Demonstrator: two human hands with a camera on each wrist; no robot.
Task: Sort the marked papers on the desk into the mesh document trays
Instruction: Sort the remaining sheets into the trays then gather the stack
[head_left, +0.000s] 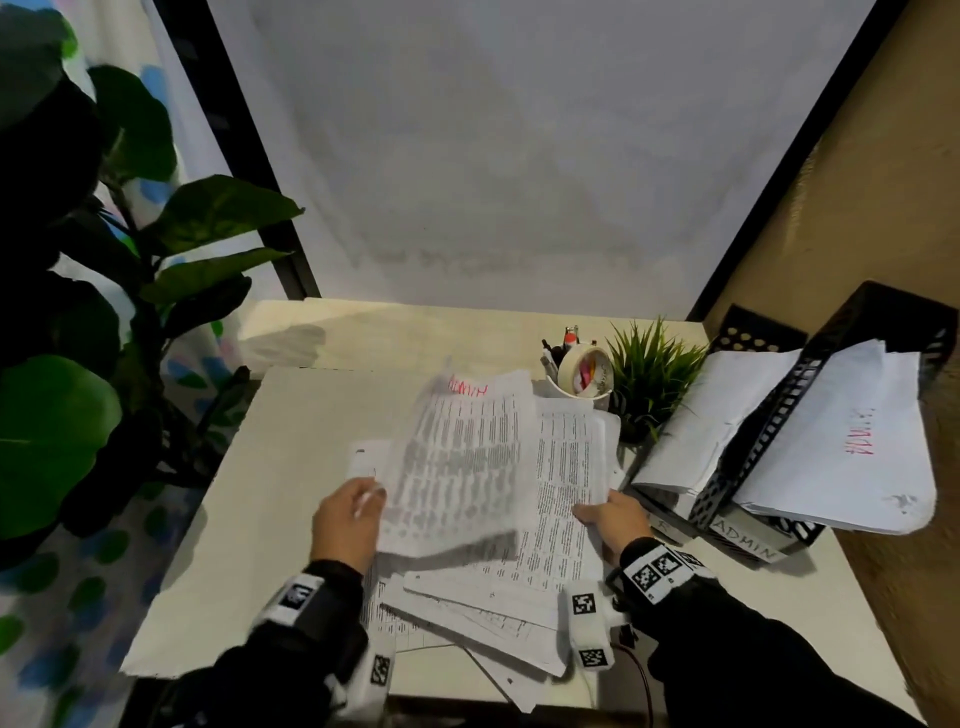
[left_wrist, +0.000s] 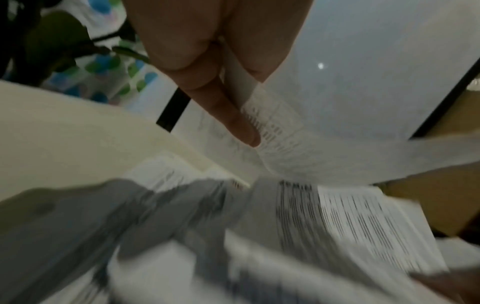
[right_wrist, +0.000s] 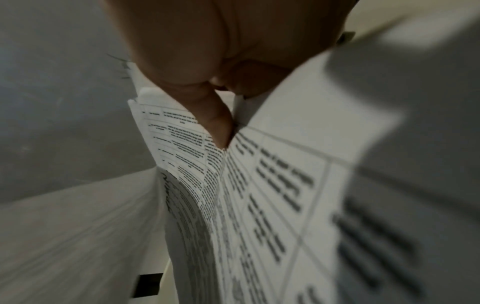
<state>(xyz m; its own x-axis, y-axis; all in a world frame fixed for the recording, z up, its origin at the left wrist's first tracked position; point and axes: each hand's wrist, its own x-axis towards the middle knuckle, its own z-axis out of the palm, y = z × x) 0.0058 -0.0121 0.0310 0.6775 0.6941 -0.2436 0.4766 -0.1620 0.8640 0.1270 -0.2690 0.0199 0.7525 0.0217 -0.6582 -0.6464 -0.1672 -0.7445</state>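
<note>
My left hand (head_left: 358, 506) pinches the left edge of a printed sheet (head_left: 462, 462) with red "ADMIN" written at its top, lifted and blurred above the desk. In the left wrist view the thumb and fingers (left_wrist: 233, 123) grip that sheet (left_wrist: 298, 148). My right hand (head_left: 610, 512) holds the right edge of a thin stack of printed pages (head_left: 563, 483); the right wrist view shows its thumb (right_wrist: 215, 123) pressed on the pages (right_wrist: 272, 195). A loose pile of papers (head_left: 483, 613) lies below. Black mesh trays (head_left: 758, 447) stand at the right, one labelled ADMIN (head_left: 745, 540).
A white cup of pens (head_left: 563, 364) with a tape roll (head_left: 587, 371) and a small green plant (head_left: 649, 374) stand behind the papers. A large leafy plant (head_left: 78, 312) fills the left side. The white desk (head_left: 291, 467) ends at a whiteboard behind.
</note>
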